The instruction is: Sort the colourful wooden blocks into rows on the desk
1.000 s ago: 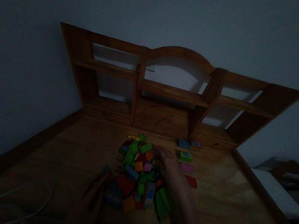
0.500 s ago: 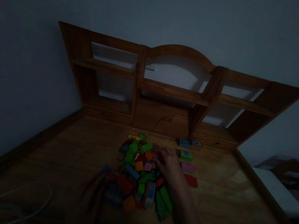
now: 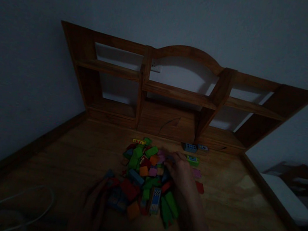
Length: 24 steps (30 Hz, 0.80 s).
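A heap of coloured toy blocks (image 3: 144,170) lies on the wooden desk in dim light. At the heap's right side my right hand (image 3: 178,171) reaches in with curled fingers. Something bluish shows between thumb and fingers, too dark to name. Just left of those fingertips is a pink-purple block (image 3: 161,158). My left hand (image 3: 95,198) rests at the heap's near left edge, fingers apart, beside a red block (image 3: 113,182) and a small blue block (image 3: 109,174). Near the front of the heap lies a block with a checkered print (image 3: 154,201).
Right of the heap, a column of separate blocks includes two grey-blue blocks (image 3: 190,148), a green block (image 3: 193,160), a pink block (image 3: 196,173) and a red block (image 3: 200,187). A wooden shelf unit (image 3: 175,92) stands behind. A white cable (image 3: 48,208) lies at front left.
My right hand has shifted slightly right, uncovering more of the pink-purple block and covering part of the pink and red blocks at right. My left hand stays nearly in place.
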Each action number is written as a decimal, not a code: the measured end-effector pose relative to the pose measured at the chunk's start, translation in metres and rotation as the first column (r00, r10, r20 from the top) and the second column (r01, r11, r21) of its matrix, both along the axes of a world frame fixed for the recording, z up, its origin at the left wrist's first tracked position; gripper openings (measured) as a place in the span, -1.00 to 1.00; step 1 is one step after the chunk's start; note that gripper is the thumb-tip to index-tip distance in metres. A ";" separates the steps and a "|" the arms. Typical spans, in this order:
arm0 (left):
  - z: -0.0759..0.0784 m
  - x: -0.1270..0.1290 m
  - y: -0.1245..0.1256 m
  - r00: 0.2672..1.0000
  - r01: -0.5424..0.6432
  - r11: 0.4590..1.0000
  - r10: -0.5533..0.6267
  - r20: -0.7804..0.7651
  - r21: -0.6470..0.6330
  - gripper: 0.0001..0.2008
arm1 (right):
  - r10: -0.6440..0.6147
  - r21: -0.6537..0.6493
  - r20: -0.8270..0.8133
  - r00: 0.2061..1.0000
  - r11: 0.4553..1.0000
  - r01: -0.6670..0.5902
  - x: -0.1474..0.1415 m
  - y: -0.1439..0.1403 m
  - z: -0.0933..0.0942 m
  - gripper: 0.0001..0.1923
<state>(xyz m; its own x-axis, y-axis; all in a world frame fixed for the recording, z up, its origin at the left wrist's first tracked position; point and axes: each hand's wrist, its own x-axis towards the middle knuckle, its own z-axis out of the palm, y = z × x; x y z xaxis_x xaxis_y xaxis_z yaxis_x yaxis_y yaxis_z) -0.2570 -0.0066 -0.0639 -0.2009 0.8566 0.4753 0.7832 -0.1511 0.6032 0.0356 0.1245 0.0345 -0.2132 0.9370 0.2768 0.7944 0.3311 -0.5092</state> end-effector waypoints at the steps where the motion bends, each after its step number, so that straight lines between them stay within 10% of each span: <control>1: 0.001 0.002 0.000 1.000 -0.020 1.000 0.020 0.010 0.011 -0.56 | 0.008 -0.013 -0.002 1.000 1.000 -0.008 0.003 -0.002 0.002 -0.79; 24: -0.012 -0.001 0.001 0.998 -0.060 0.998 0.060 0.009 -0.016 -0.59 | 0.088 -0.072 0.097 0.991 0.994 -0.081 -0.007 -0.022 0.015 -0.76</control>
